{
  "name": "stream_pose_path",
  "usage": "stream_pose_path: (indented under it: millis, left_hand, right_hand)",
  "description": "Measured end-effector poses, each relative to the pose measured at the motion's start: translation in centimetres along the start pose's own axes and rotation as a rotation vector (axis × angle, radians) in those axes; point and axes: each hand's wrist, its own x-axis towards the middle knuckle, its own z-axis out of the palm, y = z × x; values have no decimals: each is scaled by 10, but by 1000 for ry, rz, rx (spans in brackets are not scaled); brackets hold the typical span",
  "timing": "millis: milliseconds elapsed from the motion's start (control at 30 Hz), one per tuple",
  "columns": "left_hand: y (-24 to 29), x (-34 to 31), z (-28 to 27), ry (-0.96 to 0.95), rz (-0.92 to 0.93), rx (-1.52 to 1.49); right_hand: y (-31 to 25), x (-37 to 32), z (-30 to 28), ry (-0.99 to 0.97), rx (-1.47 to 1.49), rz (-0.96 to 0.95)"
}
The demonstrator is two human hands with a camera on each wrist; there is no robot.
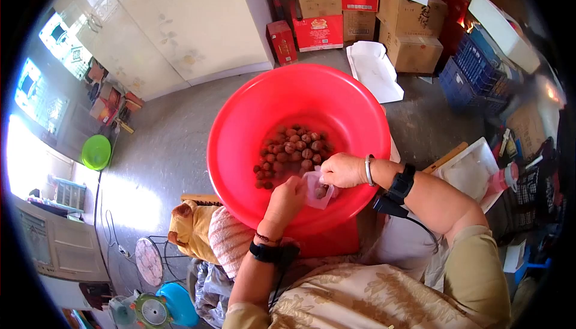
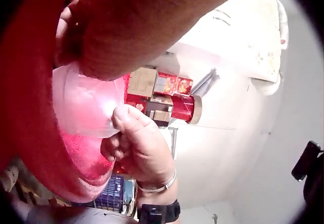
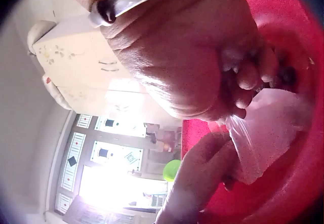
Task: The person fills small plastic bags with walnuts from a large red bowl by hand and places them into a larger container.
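A large red basin (image 1: 252, 107) holds a heap of brown walnuts (image 1: 294, 146). Over its near side, a small translucent plastic bag (image 1: 313, 186) is stretched between both hands, with a walnut (image 1: 321, 192) showing at its lower part. My left hand (image 1: 287, 200) grips one side of the bag, its fingers partly hidden behind the wrist. My right hand (image 1: 343, 170) pinches the opposite edge between thumb and fingers. In the left wrist view the right hand (image 2: 142, 143) holds the bag film (image 2: 88, 102) by its rim. The right wrist view has the bag (image 3: 263, 133) pulled taut.
Cardboard boxes (image 1: 414, 17) and red cartons are stacked at the back, beside a white foam tray (image 1: 375, 68). Blue crates (image 1: 474, 68) stand at the right. A yellow plush item (image 1: 192, 224) and a striped towel (image 1: 228, 236) lie left of the basin.
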Motion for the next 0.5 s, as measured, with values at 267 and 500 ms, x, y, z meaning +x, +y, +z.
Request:
stream_pose_path:
  millis: [267, 500]
  left_hand:
    - [-12, -17, -18, 242, -69, -345]
    - [-9, -18, -25, 308, -257, -592]
  right_hand:
    - [4, 27, -8, 19, -65, 56]
    - [34, 66, -24, 249, -277, 202]
